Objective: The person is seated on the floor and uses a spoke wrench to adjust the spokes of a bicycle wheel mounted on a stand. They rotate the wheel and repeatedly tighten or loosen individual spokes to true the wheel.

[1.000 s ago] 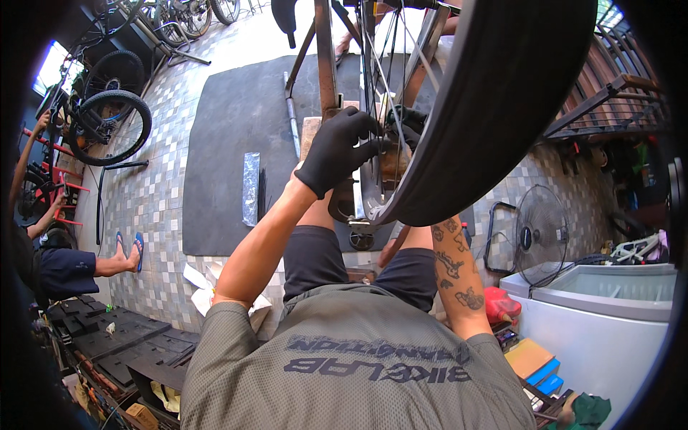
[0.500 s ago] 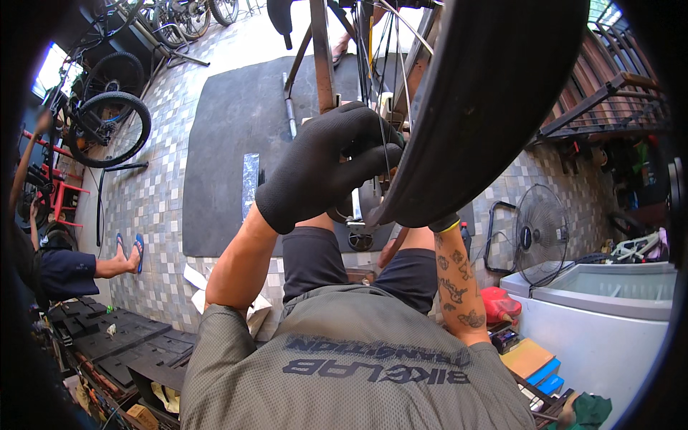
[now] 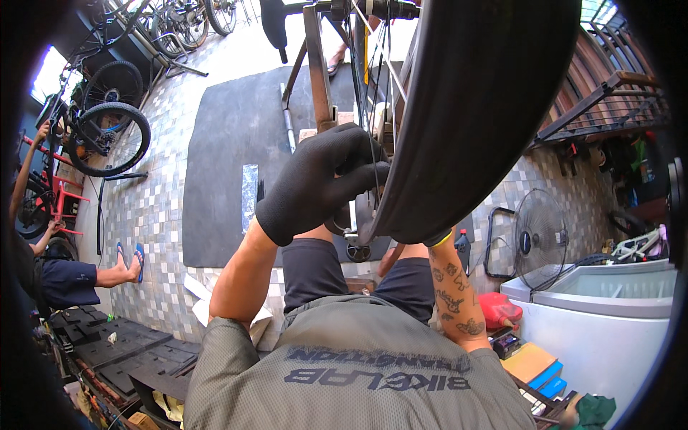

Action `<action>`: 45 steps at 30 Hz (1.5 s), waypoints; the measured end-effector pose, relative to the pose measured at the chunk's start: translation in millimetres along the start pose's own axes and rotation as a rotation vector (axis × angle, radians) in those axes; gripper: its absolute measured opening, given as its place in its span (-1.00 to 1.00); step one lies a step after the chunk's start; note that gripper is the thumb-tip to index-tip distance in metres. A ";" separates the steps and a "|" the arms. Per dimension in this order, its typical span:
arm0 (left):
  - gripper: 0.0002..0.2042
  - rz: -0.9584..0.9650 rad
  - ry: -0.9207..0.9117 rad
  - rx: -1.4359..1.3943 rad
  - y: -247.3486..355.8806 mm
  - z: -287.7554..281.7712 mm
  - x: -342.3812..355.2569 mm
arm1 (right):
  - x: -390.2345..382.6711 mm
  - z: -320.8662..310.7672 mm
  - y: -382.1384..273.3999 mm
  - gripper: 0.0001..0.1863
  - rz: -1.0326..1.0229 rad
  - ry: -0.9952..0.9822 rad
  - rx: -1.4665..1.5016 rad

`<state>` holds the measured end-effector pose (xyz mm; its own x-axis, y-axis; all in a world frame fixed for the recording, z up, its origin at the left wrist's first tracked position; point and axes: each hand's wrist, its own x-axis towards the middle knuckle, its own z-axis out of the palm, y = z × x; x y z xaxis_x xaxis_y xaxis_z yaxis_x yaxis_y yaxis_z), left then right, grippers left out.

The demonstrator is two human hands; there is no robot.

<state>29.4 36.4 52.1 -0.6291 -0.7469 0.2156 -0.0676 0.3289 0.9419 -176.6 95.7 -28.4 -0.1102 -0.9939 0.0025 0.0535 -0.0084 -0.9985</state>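
A bicycle wheel with a broad black tyre [image 3: 487, 107] stands in a metal stand [image 3: 319, 72], its thin spokes [image 3: 368, 107] running up to the hub [image 3: 351, 8]. From the left, my left hand [image 3: 326, 175], in a black knit glove, reaches in among the spokes close to the rim. Its fingers and thumb are closed in a pinch there; the wheel edge hides whatever is between the fingertips. Behind the tyre's lower part is my right hand [image 3: 430, 238], also gloved. Only its cuff end shows below the tyre, and its fingers are hidden.
A dark mat [image 3: 222, 143] covers the tiled floor beneath the stand. To the right are a fan [image 3: 539, 236], a white chest freezer [image 3: 573, 330] and a red container [image 3: 499, 311]. At the left, another person's legs [image 3: 115, 274] and parked bicycles [image 3: 111, 136] are visible.
The wheel and stand sit slightly farther left in view. My left fingertips have drawn back a little to the left, still among the spokes. My right hand stays behind the tyre.
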 end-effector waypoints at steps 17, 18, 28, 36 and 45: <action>-0.78 0.119 0.010 0.209 -7.5 -6.5 3.1 | 2.0 9.6 -19.4 -0.75 -0.048 -0.014 -0.073; -0.77 0.101 0.003 0.189 -6.3 -5.9 2.4 | 4.2 10.3 -16.3 -0.75 -0.063 -0.009 -0.113; -0.75 0.125 0.131 0.095 -38.8 -11.7 9.3 | 5.3 13.1 -15.0 -0.73 -0.192 0.032 -0.406; -0.69 -0.063 -0.097 -0.299 -90.7 -5.2 19.8 | 8.4 12.7 -10.9 -0.66 -0.233 0.035 -0.356; -0.69 -0.187 -0.021 -0.464 -75.7 -1.4 24.6 | 5.7 16.1 -12.9 -0.61 -0.192 0.022 -0.252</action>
<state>20.2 -7.6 -13.5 -0.6551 -0.7549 0.0312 0.1681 -0.1053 0.9801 -162.0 88.4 -14.7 -0.1161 -0.9741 0.1940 -0.2182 -0.1655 -0.9618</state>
